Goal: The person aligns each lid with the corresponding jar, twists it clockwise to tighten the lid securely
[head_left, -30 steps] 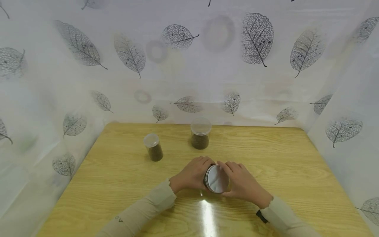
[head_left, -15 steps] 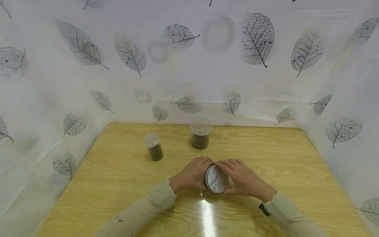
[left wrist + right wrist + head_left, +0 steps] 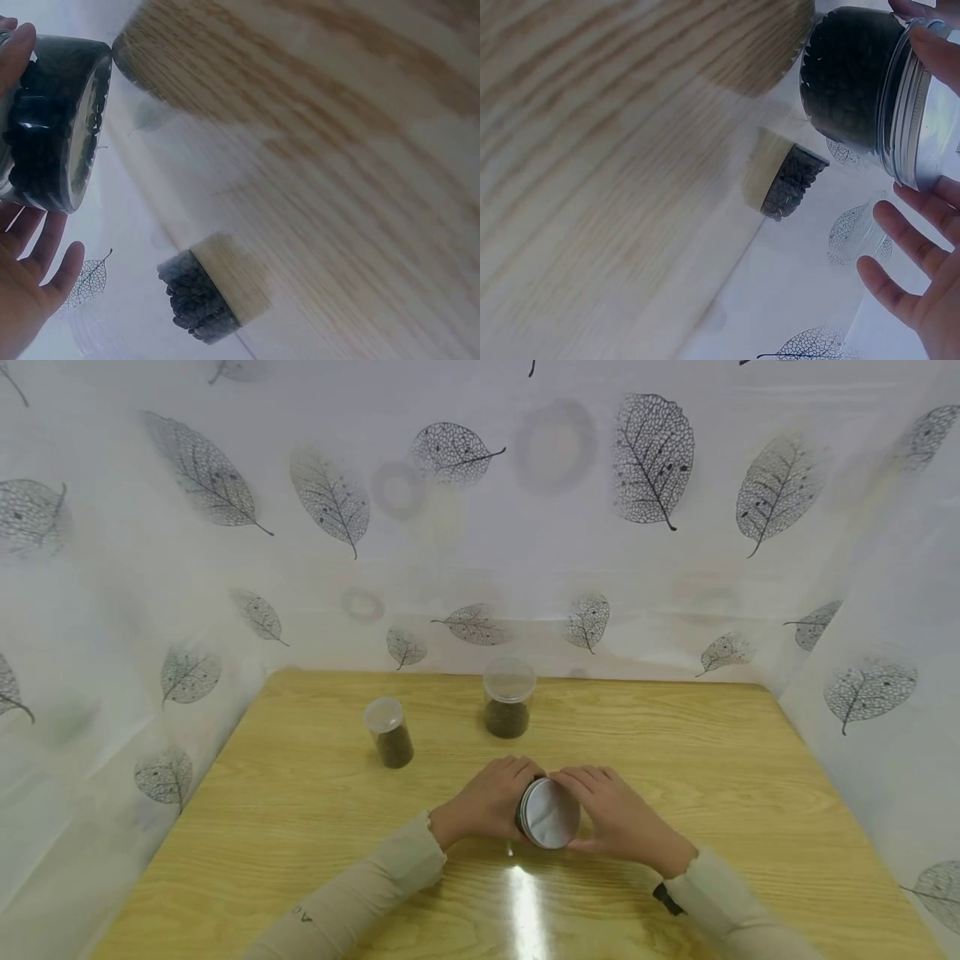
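A clear jar (image 3: 851, 79) filled with dark beans or seeds has a silver screw lid (image 3: 551, 813). It is tilted, and part of its base shows in the left wrist view. My left hand (image 3: 491, 802) grips the jar's body from the left side. My right hand (image 3: 618, 818) holds the lid's rim from the right, with the thumb on the near side and fingers on the far side. In the right wrist view, thumb and index finger touch the lid, while the other fingers (image 3: 907, 232) are spread away from it.
Behind the hands stands a wide clear-lidded jar (image 3: 507, 714), partly filled with dark contents. A narrower jar (image 3: 393, 743) of similar contents stands to its left. The glossy wooden table (image 3: 300, 793) meets a leaf-patterned curtain (image 3: 480, 560) at the back and sides.
My right hand has shifted slightly right, its fingers drawing back along the lid's rim, and then moved a little back toward the left. My left hand and the jar have stayed in place.
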A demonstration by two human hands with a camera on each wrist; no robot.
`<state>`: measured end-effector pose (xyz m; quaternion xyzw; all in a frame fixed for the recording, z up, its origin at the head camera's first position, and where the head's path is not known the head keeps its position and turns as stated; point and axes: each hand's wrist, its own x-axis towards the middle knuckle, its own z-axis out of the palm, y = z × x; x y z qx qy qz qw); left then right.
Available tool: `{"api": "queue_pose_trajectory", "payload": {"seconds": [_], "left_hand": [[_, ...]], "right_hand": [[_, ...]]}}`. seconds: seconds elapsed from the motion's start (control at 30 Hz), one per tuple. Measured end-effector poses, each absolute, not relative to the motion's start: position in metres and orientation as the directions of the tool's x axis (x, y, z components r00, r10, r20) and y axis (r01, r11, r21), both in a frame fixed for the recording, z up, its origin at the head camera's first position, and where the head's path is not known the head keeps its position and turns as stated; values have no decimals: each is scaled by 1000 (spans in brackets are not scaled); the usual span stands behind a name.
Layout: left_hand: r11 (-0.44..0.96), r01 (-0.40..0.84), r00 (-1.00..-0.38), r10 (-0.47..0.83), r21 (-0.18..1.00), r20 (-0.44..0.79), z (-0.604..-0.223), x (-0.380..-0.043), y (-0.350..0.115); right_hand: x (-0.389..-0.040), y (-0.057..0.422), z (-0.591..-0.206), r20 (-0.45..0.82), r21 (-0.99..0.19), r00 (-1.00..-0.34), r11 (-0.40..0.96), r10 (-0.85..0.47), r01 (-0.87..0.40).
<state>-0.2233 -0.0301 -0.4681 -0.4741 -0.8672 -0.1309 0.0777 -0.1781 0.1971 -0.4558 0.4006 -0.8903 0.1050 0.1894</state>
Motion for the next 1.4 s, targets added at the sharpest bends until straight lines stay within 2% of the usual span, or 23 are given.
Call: {"api": "queue_pose_trajectory", "payload": {"seconds": [0.37, 0.57, 0.7, 1.03, 1.23, 1.4], "left_hand": [[517, 839, -543, 801, 168, 252, -467, -222, -30], [509, 845, -535, 802, 165, 266, -468, -223, -30], [514, 842, -539, 801, 164, 259, -468, -223, -30], [517, 842, -539, 805, 152, 248, -469, -224, -30], [525, 840, -542, 804, 137, 245, -468, -223, -30], [532, 835, -550, 802, 140, 235, -469, -223, -30]], "right_hand": [[-168, 194, -459, 401, -75, -699, 740, -592, -669], [-166, 193, -459, 392, -71, -715, 756, -579, -651], [-168, 195, -461, 402, -67, -699, 742, -592, -667], [-178, 199, -457, 411, -115, -598, 611, -689, -783], [-180, 197, -455, 417, -79, -566, 592, -711, -802], [-180, 195, -456, 433, -58, -563, 602, -703, -796]]}}
